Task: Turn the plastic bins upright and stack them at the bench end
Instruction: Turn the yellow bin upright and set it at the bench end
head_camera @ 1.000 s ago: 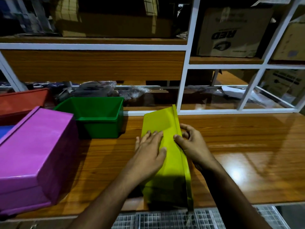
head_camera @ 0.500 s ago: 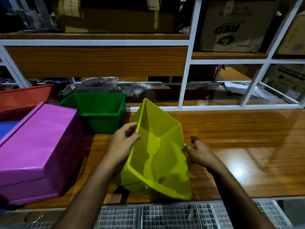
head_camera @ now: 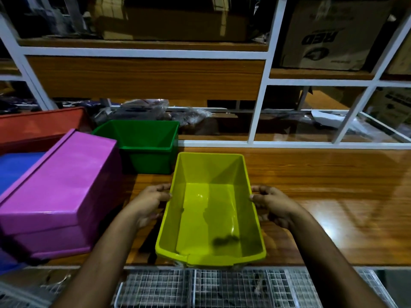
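I have the yellow bin (head_camera: 211, 210) sitting mouth-up on the bench (head_camera: 322, 185), its near end at the bench's front edge. My left hand (head_camera: 148, 204) grips its left rim, my right hand (head_camera: 272, 203) its right rim; on both the fingers curl over the lip, thumbs pressed at the edge. The bin's long axis runs from me toward the shelving, opening straight up, the notched short end nearest me.

By my reckoning this bin's turning is done. Beyond the yellow bin's far left corner the green bin (head_camera: 144, 145) also stands upright, near but not touching. Left of the yellow bin the magenta bin (head_camera: 60, 187) lies bottom-up, so it needs flipping. Past that a blue bin (head_camera: 15, 167) shows only a flat face and a red bin (head_camera: 42, 125) only its side; I cannot tell how either sits. No stack shows yet, so all stacking remains, and which bench end is meant I cannot tell
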Tool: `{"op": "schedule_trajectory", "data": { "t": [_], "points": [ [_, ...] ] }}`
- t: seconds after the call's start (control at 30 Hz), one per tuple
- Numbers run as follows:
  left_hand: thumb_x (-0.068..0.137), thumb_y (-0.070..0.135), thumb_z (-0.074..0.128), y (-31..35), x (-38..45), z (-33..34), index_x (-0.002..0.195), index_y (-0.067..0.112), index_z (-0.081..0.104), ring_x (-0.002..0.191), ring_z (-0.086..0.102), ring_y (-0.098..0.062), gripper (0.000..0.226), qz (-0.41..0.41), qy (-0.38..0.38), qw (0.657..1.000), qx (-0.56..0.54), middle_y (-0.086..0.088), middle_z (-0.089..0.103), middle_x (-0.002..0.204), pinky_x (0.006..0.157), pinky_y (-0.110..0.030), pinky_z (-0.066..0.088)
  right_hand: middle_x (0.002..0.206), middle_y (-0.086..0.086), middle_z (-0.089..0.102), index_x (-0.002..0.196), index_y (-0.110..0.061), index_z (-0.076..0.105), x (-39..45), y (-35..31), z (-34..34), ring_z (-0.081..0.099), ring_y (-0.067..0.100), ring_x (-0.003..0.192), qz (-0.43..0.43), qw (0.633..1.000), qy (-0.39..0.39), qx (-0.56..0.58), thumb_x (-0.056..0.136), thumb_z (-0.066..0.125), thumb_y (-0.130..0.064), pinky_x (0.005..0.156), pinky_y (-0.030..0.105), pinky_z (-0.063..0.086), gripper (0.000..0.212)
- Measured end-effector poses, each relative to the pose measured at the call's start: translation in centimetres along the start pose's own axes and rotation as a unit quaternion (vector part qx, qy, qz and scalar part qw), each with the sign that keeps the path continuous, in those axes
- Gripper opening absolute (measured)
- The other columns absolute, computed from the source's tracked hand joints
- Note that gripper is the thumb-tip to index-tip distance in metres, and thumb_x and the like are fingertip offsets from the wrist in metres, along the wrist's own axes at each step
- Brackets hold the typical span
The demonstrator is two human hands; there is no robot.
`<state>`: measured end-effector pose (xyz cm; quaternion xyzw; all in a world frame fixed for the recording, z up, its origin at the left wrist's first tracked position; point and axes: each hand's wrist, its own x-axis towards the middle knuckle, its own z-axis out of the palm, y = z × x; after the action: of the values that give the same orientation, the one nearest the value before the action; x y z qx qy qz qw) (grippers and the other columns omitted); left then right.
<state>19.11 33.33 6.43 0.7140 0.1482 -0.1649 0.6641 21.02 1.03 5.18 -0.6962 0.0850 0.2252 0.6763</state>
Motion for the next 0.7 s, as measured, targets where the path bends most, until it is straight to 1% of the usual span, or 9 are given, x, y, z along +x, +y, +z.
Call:
{"op": "schedule_trajectory", "data": {
  "t": [0.03,0.1,0.23,0.3,0.4,0.43,0.5,0.6,0.7],
  "points": [
    [0.093,-0.001,0.046,0.1,-0.2,-0.1,0.116,0.019,0.062,0.062,0.068,-0.009,0.034,-0.007,-0.013,1.000,-0.007,0.006,0.074,0.073,0.056,-0.023,0.051,0.101,0.011,0.069,0.127,-0.008,0.056,0.1,0.0,0.0,0.067,0.018,0.078,0.006,1.000,0.004,0.014,0.098,0.050,-0.003,0.062,0.035,0.059,0.030],
    [0.092,-0.003,0.044,0.1,-0.2,-0.3,0.120,0.019,0.060,0.064,0.067,-0.009,0.039,-0.016,-0.030,0.999,-0.019,0.004,0.073,0.077,0.054,-0.024,0.049,0.104,0.015,0.067,0.130,-0.006,0.053,0.1,0.1,0.2,0.065,0.021,0.080,0.015,0.999,0.009,0.038,0.097,0.050,-0.002,0.065,0.038,0.057,0.033],
    [0.090,-0.005,0.045,0.1,0.0,-0.7,0.131,0.016,0.055,0.086,0.062,-0.017,0.046,-0.014,-0.067,0.996,-0.061,-0.005,0.067,0.098,0.067,-0.033,0.054,0.109,0.021,0.064,0.132,-0.002,0.052,-0.3,0.5,-0.3,0.063,0.023,0.075,0.006,0.998,0.014,0.058,0.096,0.052,-0.005,0.061,0.034,0.051,0.036],
    [0.090,-0.005,0.045,0.2,0.1,-0.5,0.134,0.014,0.052,0.089,0.061,-0.018,0.049,-0.008,-0.088,0.994,-0.069,-0.007,0.066,0.102,0.068,-0.034,0.055,0.099,0.016,0.069,0.129,-0.004,0.056,-1.2,0.5,-0.5,0.065,0.017,0.064,0.001,0.998,0.014,0.068,0.097,0.051,-0.006,0.051,0.030,0.052,0.032],
    [0.090,-0.006,0.045,0.4,0.5,0.3,0.136,0.014,0.049,0.085,0.064,-0.017,0.051,-0.004,-0.127,0.989,-0.074,-0.007,0.068,0.098,0.066,-0.034,0.056,0.063,-0.001,0.067,0.122,-0.007,0.058,-2.8,1.2,-1.1,0.053,0.003,0.039,-0.007,0.995,0.035,0.091,0.100,0.047,-0.005,0.039,0.020,0.046,0.025],
    [0.090,-0.007,0.045,0.5,0.7,0.6,0.136,0.014,0.049,0.080,0.066,-0.015,0.051,-0.004,-0.141,0.987,-0.073,-0.005,0.070,0.093,0.063,-0.033,0.057,0.062,-0.002,0.067,0.122,-0.007,0.058,-3.3,1.6,-1.4,0.055,0.003,0.041,-0.010,0.994,0.043,0.099,0.100,0.046,-0.005,0.039,0.019,0.046,0.025],
    [0.090,-0.007,0.046,1.1,1.0,1.7,0.136,0.015,0.048,0.072,0.068,-0.012,0.051,-0.005,-0.175,0.982,-0.065,-0.003,0.072,0.087,0.058,-0.031,0.056,0.077,0.002,0.071,0.124,-0.008,0.060,-4.8,2.4,-2.3,0.063,0.007,0.054,-0.016,0.991,0.064,0.117,0.099,0.048,-0.006,0.044,0.022,0.049,0.028],
    [0.090,-0.007,0.047,2.0,1.5,4.1,0.135,0.016,0.049,0.079,0.064,-0.016,0.051,-0.003,-0.228,0.972,-0.055,-0.006,0.069,0.094,0.060,-0.032,0.057,0.095,0.007,0.068,0.125,-0.012,0.063,-7.6,3.9,-3.9,0.058,0.017,0.075,-0.025,0.983,0.108,0.149,0.097,0.048,-0.007,0.057,0.028,0.051,0.031],
    [0.091,-0.007,0.046,2.7,1.7,7.9,0.134,0.015,0.050,0.085,0.060,-0.018,0.049,-0.005,-0.284,0.958,-0.043,-0.009,0.067,0.100,0.057,-0.032,0.058,0.091,0.007,0.065,0.127,-0.007,0.061,-11.0,6.2,-6.3,0.049,0.019,0.071,-0.044,0.968,0.150,0.196,0.096,0.049,-0.008,0.059,0.027,0.040,0.033]
  ]
}}
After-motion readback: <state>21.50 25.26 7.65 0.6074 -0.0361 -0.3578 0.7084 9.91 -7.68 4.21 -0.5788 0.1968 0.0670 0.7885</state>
